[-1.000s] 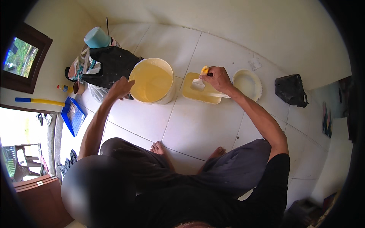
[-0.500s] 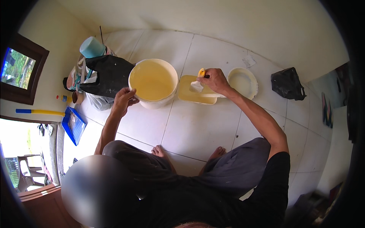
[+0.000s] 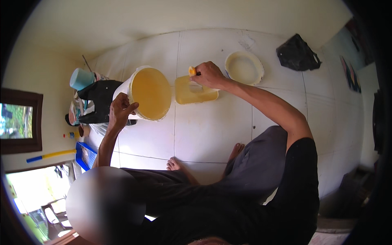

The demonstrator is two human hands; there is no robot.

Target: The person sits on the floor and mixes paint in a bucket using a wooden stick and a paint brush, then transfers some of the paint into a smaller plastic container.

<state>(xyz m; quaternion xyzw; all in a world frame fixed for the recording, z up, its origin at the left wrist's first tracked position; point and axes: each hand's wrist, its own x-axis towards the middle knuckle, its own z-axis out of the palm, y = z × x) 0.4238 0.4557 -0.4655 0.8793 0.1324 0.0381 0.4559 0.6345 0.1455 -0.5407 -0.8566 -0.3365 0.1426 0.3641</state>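
Observation:
My left hand (image 3: 119,111) grips the left side of the rim of a large white bucket (image 3: 124,87) that is yellowish inside. The bucket leans to the right, its mouth facing a shallow yellow rectangular tray (image 3: 184,97) on the floor. Above that tray, my right hand (image 3: 210,75) is closed round a paintbrush (image 3: 192,71) with a yellow handle end. Its pale bristles point down towards the tray; whether they touch it I cannot tell. Farther right lies a round whitish lid (image 3: 259,73) with a raised rim.
Behind the bucket, a black plastic bag (image 3: 99,102) and a light-blue pail (image 3: 81,79) stand by the wall. A blue dustpan (image 3: 85,157) with a yellow handle is at the left. Another black bag (image 3: 297,54) sits at the far right. My bare feet (image 3: 173,163) rest on the tiles.
The bucket has gone from nearly upright to tilted right, my left hand still on its rim. My right hand keeps the paintbrush over the tray. The whole view has shifted and turned.

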